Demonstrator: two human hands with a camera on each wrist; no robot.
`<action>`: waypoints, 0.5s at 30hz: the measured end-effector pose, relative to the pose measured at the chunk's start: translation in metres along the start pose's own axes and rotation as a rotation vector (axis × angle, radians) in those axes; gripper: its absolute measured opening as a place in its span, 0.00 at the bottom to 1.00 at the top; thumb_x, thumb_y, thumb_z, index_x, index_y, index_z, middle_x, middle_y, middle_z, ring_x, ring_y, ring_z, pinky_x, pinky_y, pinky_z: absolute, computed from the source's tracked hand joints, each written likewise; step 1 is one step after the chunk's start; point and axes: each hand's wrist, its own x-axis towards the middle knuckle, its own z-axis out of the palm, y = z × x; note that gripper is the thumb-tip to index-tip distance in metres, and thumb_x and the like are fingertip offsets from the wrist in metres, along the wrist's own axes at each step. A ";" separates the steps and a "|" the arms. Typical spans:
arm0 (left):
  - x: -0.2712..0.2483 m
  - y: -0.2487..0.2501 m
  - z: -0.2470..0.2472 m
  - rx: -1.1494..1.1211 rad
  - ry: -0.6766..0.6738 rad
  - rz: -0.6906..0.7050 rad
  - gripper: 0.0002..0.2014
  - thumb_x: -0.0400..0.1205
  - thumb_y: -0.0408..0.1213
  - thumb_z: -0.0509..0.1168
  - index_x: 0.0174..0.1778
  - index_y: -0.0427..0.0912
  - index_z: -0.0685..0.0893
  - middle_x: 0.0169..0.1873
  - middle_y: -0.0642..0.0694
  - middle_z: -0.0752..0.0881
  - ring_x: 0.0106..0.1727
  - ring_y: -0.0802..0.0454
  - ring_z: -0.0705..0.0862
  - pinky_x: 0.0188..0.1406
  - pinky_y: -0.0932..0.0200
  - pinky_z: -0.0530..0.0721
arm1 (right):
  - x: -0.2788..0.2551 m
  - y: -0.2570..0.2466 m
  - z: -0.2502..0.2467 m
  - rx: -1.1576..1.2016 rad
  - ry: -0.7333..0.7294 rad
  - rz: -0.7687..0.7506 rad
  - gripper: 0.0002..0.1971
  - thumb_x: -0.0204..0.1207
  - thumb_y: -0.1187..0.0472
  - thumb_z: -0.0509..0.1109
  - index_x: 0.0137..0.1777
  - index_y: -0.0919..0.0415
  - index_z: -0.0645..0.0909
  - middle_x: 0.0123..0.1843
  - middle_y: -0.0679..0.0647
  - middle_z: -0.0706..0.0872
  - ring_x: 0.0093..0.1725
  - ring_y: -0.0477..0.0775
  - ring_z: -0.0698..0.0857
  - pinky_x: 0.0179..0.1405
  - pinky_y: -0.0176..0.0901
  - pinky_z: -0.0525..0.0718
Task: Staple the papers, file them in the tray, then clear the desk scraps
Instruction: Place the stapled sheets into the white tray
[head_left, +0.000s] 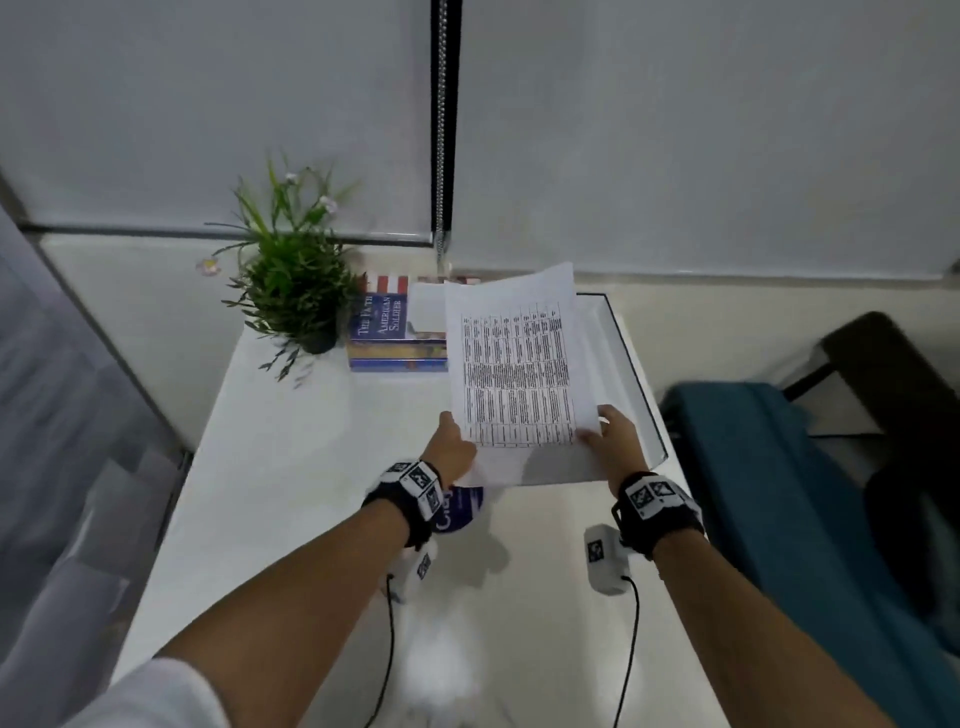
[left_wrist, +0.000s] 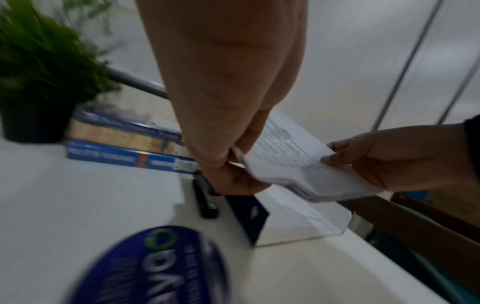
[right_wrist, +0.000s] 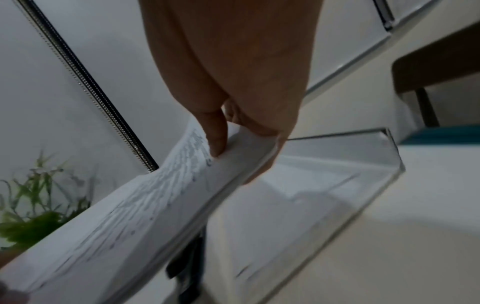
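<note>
A sheaf of printed papers (head_left: 514, 374) hangs tilted above the clear acrylic tray (head_left: 640, 384) at the desk's right side. My left hand (head_left: 458, 442) pinches the sheaf's near left corner. My right hand (head_left: 609, 435) grips the near right corner, thumb on top. In the left wrist view the left hand (left_wrist: 233, 158) and the right hand (left_wrist: 361, 158) hold the papers (left_wrist: 291, 156) over the tray (left_wrist: 324, 228). A black stapler (left_wrist: 205, 197) lies on the desk below my left hand. The right wrist view shows the right hand (right_wrist: 226, 148) curled round the papers' edge (right_wrist: 155, 205).
A potted plant (head_left: 293, 283) and stacked books (head_left: 397, 340) stand at the back of the white desk (head_left: 291, 467). A white item with a round blue label (head_left: 462, 512) lies under my left wrist, beside a navy card (left_wrist: 249, 216). A teal chair (head_left: 779, 493) stands to the right.
</note>
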 end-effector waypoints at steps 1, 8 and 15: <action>0.007 0.013 0.016 0.022 0.011 -0.014 0.27 0.82 0.26 0.54 0.77 0.35 0.55 0.60 0.33 0.77 0.56 0.39 0.80 0.54 0.47 0.81 | 0.012 0.002 -0.010 -0.083 0.000 0.003 0.12 0.69 0.77 0.65 0.47 0.62 0.75 0.39 0.57 0.81 0.35 0.56 0.78 0.33 0.40 0.76; 0.065 0.056 0.089 0.101 0.057 -0.097 0.33 0.84 0.25 0.52 0.83 0.36 0.44 0.81 0.34 0.61 0.80 0.38 0.65 0.75 0.52 0.67 | 0.085 0.012 -0.048 -0.363 -0.068 0.135 0.25 0.76 0.75 0.54 0.75 0.71 0.62 0.56 0.65 0.77 0.55 0.58 0.78 0.50 0.44 0.73; 0.110 0.047 0.108 0.148 0.046 -0.197 0.35 0.85 0.26 0.54 0.83 0.35 0.40 0.82 0.35 0.59 0.80 0.38 0.65 0.78 0.49 0.66 | 0.118 0.023 -0.045 -0.357 -0.055 0.193 0.25 0.78 0.72 0.57 0.75 0.71 0.61 0.71 0.69 0.74 0.69 0.67 0.76 0.65 0.49 0.74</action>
